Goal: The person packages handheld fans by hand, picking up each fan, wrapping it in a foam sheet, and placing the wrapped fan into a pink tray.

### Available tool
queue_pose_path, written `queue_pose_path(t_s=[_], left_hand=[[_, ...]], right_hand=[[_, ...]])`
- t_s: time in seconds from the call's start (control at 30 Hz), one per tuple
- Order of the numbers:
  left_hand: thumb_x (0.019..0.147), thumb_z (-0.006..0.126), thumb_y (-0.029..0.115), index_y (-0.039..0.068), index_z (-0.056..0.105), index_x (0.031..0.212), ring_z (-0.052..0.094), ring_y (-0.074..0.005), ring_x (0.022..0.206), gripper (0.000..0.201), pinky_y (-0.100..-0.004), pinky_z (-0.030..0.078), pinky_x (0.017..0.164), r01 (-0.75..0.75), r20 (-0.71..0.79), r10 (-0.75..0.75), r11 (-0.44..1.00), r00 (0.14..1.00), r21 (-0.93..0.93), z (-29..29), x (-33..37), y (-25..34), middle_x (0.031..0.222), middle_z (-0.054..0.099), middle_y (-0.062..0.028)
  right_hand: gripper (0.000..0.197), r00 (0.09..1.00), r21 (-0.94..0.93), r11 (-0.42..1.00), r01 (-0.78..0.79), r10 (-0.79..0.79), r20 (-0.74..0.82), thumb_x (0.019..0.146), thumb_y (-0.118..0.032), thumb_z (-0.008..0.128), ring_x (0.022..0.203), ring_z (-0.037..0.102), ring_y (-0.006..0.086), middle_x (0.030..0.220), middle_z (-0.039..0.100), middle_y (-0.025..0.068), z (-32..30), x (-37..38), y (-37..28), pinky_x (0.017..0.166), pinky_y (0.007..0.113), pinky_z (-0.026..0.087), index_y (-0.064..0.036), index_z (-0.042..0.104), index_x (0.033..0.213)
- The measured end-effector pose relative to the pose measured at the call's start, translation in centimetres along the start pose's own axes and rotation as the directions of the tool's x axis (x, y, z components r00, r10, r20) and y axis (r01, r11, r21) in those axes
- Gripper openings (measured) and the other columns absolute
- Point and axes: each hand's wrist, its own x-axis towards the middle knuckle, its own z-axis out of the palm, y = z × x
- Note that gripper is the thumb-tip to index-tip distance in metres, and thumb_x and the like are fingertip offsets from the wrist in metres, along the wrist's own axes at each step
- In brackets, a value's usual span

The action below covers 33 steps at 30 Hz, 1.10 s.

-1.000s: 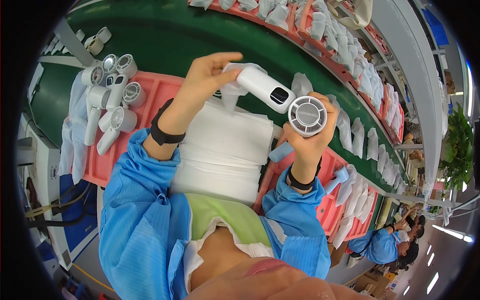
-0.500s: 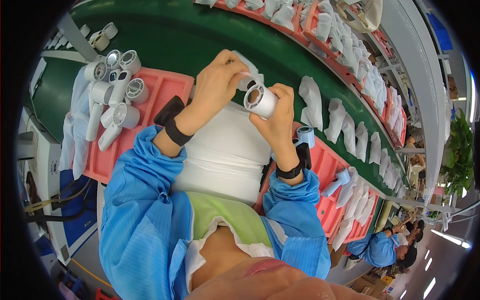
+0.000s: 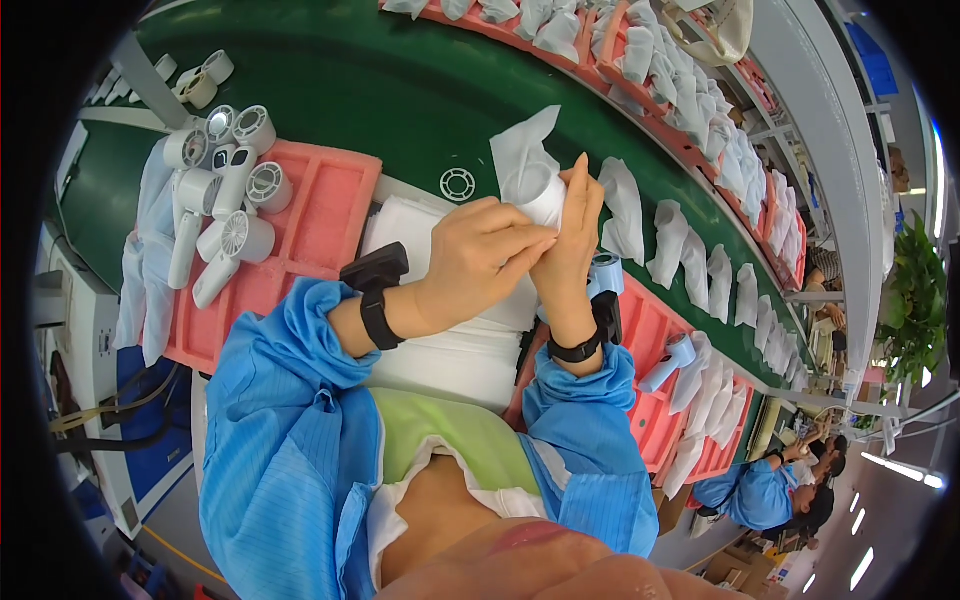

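Observation:
A white handheld fan [image 3: 535,197] stands out beyond my hands, its round head covered by a thin, translucent white bag [image 3: 524,140] whose loose end sticks up. My right hand [image 3: 572,235] presses along the fan's right side, fingers straight and close together. From the left, my left hand [image 3: 482,258] reaches across with its fingers pinched at the near edge of the wrapped head, by the right palm. What lies between those fingertips is partly hidden. A white slotted ring [image 3: 457,184] rests on the green work surface [image 3: 400,110], left of the bag.
Under my hands lies a stack of white sheets or bags [image 3: 440,370]. Several bare white fans [image 3: 235,190] crowd a pink tray [image 3: 325,200] at left. Another pink tray [image 3: 640,320] at right bears a light-blue fan [image 3: 672,360] and bagged ones. Wrapped pieces [image 3: 670,240] line the green surface.
The fan head, bare and facing me before, is now turned away and covered by the bag. My left hand has come down and toward my right hand. The white ring has come into sight.

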Motion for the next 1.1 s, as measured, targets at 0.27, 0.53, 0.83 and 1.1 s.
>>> queue_pose_path(t_s=[0.27,0.53,0.83,1.1], left_hand=[[0.069,0.074,0.0,0.01,0.063,0.115,0.06,-0.0231,0.085,0.048,-0.0358,0.05,0.075,0.042,0.133,-0.052,0.996,0.99,0.078,-1.0,1.7,-0.7,0.118,0.054,-0.0113],[0.068,0.08,0.012,0.014,0.065,0.108,0.055,-0.0249,0.106,0.042,-0.0346,0.047,0.084,0.062,0.161,0.013,0.889,0.987,-0.454,-4.7,4.3,-1.7,0.124,0.049,-0.0093],[0.068,0.082,0.017,0.012,0.069,0.093,0.05,-0.0258,0.111,0.028,-0.035,0.04,0.091,-0.023,-0.158,-0.012,0.975,0.987,-0.219,-3.0,3.0,-1.1,0.126,0.048,-0.0113],[0.069,0.077,0.011,0.011,0.067,0.082,0.053,-0.0261,0.107,0.016,-0.0365,0.042,0.088,-0.056,-0.318,0.081,0.995,0.945,0.088,-5.4,4.4,-1.8,0.109,0.058,-0.0096]], right_hand=[[0.069,0.928,0.463,0.816,-0.347,0.371,0.043,0.069,0.0,0.07,0.103,0.053,0.0345,0.115,0.05,0.0184,-0.8,-0.1,-0.7,0.088,0.036,0.046,0.0033,0.041,0.132],[0.056,0.981,0.264,0.965,-0.013,-0.039,0.192,0.073,0.0,0.068,0.098,0.058,0.0228,0.107,0.056,0.0143,-1.5,0.5,-1.1,0.083,0.033,0.048,0.002,0.045,0.125],[0.042,0.984,-0.018,0.988,-0.155,0.156,0.082,0.076,-0.002,0.068,0.084,0.063,0.0385,0.091,0.063,0.0195,-0.6,-0.5,-1.6,0.073,0.04,0.049,0.0019,0.051,0.115],[0.035,0.964,0.077,0.974,-0.214,0.198,0.18,0.081,-0.005,0.066,0.077,0.062,0.0283,0.089,0.061,0.0145,-1.6,-0.2,-2.5,0.068,0.036,0.049,0.001,0.051,0.113]])
